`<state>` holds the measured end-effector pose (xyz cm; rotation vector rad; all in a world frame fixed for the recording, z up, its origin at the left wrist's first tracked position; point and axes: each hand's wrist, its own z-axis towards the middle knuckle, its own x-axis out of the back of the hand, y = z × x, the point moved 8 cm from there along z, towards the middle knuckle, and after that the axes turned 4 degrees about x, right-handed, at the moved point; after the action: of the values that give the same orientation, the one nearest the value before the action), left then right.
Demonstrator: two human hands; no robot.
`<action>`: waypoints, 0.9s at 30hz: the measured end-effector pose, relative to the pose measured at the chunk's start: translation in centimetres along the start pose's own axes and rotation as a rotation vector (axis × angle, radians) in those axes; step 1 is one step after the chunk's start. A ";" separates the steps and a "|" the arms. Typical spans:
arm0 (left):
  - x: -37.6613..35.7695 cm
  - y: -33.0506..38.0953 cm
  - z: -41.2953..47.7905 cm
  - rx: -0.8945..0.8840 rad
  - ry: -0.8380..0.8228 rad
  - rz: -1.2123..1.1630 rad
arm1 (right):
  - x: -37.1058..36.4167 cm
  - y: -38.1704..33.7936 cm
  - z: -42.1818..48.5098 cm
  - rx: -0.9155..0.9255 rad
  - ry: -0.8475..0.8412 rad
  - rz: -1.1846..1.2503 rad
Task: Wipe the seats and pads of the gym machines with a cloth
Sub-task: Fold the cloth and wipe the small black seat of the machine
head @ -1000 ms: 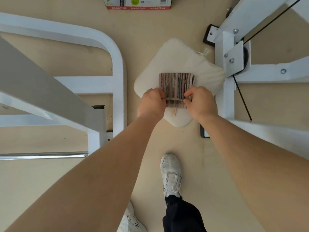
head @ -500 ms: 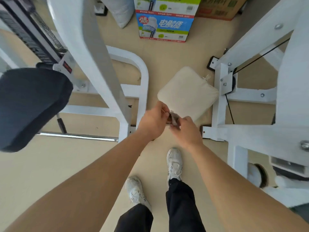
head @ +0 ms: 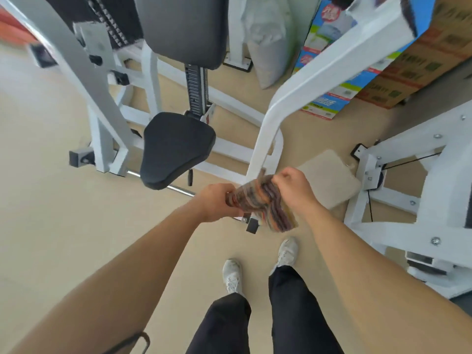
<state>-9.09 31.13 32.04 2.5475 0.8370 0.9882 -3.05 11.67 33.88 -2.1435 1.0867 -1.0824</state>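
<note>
A striped cloth (head: 265,203) hangs bunched between both hands in front of me. My left hand (head: 217,201) grips its left end and my right hand (head: 293,187) grips its upper right end. A black machine seat (head: 173,149) stands to the left of the hands, apart from them. Above it rises a black back pad (head: 184,29). A cream cushion (head: 329,177) lies on the floor just right of my right hand.
White machine frames stand at the left (head: 102,123), middle (head: 270,123) and right (head: 434,187). Printed cartons (head: 332,80) and brown boxes (head: 421,67) sit at the back right. My white shoes (head: 232,275) stand on the beige floor below the hands.
The cloth has been lifted off the cream cushion and bunched between both hands. The view has swung up and left, and the black seat and back pad have come into sight.
</note>
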 end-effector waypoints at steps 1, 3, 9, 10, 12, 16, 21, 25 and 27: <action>1.0 -1.4 -0.8 0.026 0.020 0.024 | -1.1 -1.4 0.0 0.020 -0.036 -0.021; 2.6 -3.9 -2.0 0.086 0.058 0.095 | -3.4 -3.8 -0.1 0.052 -0.112 -0.066; 6.4 -8.3 -2.4 0.270 0.130 0.177 | -8.1 -7.4 1.8 0.034 -0.332 -0.094; 7.2 -8.7 -2.0 0.285 0.154 0.180 | -8.5 -7.5 2.6 0.014 -0.360 -0.097; 8.7 -9.5 -0.7 0.302 0.211 0.164 | -9.1 -7.8 4.6 -0.008 -0.400 -0.086; 12.2 -11.4 3.7 0.301 0.307 0.131 | -9.0 -8.7 10.0 0.013 -0.354 -0.104; 19.4 -13.9 8.3 0.310 0.495 0.039 | -10.1 -11.8 17.0 0.043 -0.219 -0.051; 27.7 -16.2 11.5 0.217 0.749 -0.037 | -11.8 -16.8 20.9 0.123 -0.111 0.009; 30.7 -16.8 12.8 0.164 0.822 -0.001 | -13.1 -18.7 22.5 0.162 -0.055 0.040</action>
<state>11.03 62.44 31.26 2.2190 1.1384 2.0913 18.74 34.62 29.02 -2.0045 0.9778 -1.0497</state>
